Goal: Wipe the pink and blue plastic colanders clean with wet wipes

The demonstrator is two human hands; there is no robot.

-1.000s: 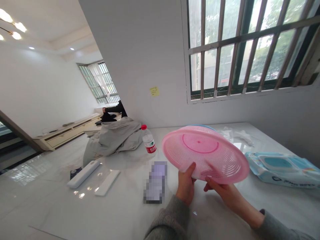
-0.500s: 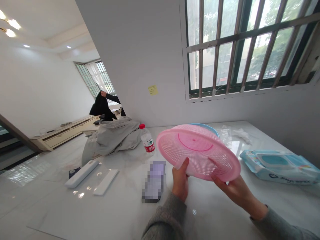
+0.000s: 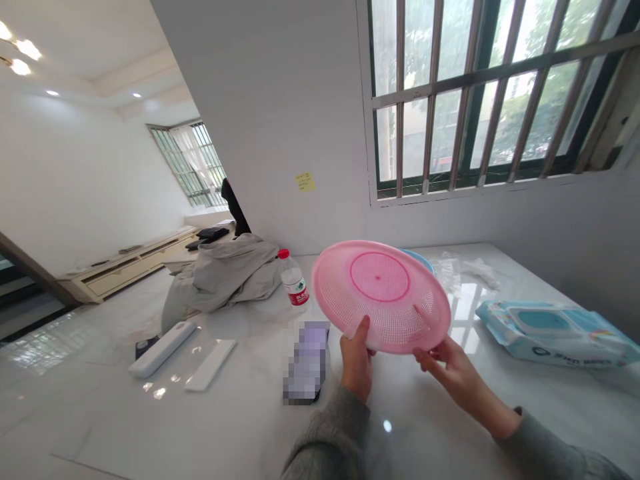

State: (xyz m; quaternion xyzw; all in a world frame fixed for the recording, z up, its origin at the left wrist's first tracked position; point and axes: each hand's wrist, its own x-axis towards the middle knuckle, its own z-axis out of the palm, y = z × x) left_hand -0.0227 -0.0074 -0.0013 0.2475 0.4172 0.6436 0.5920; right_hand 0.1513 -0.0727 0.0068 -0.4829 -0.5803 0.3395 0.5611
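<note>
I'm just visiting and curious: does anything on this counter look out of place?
The grey jacket stands out: it lies crumpled in a heap on the white marble counter, beside a water bottle, where other items sit singly. Clothing looks odd there. The pink plastic colander in the left hand and right hand looks undamaged.

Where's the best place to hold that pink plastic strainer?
The rim of the pink plastic strainer, from the near side, as the left hand and right hand do: it is wide and shallow, and the solid edge likely grips better than mesh.
</note>
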